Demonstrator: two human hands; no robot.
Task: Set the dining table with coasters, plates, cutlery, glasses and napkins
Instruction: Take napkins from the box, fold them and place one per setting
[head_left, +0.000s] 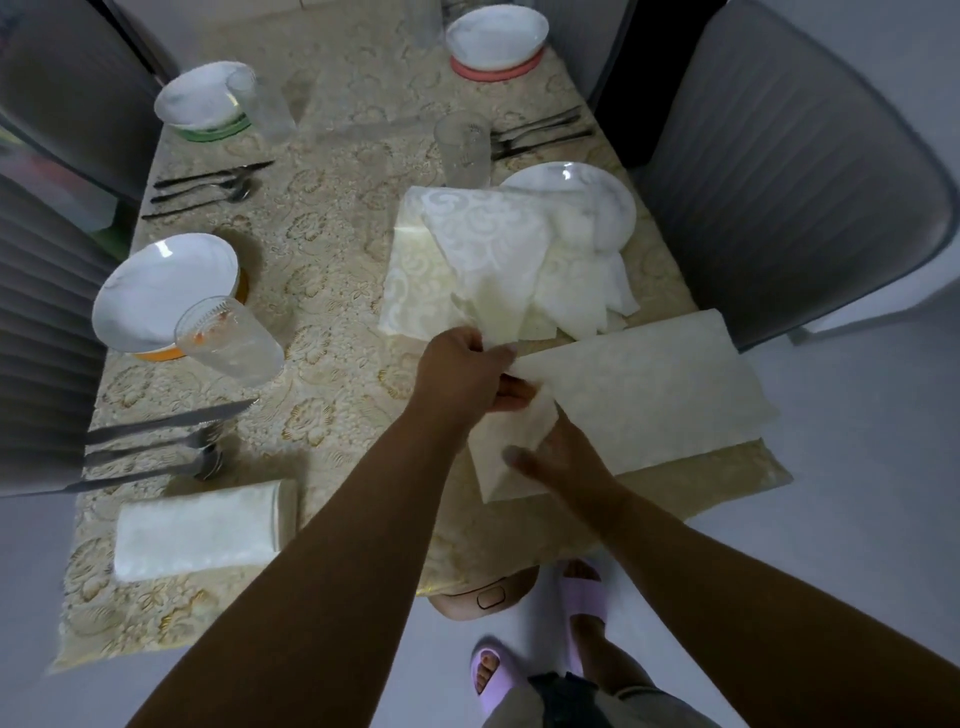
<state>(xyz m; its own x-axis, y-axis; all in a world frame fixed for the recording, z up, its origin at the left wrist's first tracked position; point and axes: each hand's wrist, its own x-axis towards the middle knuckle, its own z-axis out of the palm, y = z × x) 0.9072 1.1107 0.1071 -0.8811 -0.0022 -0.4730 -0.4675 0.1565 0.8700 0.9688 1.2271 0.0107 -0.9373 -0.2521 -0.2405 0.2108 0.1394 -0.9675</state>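
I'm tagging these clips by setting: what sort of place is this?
Most likely a home dining area: a table under a patterned tablecloth, grey chairs around it, and places set with plates and cutlery.

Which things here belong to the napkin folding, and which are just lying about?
In the job:
napkin, held at its near corner by left hand and right hand
napkin pile
folded napkin

Lying about:
plates, e.g.
glasses, e.g.
cutlery
chairs, e.g.
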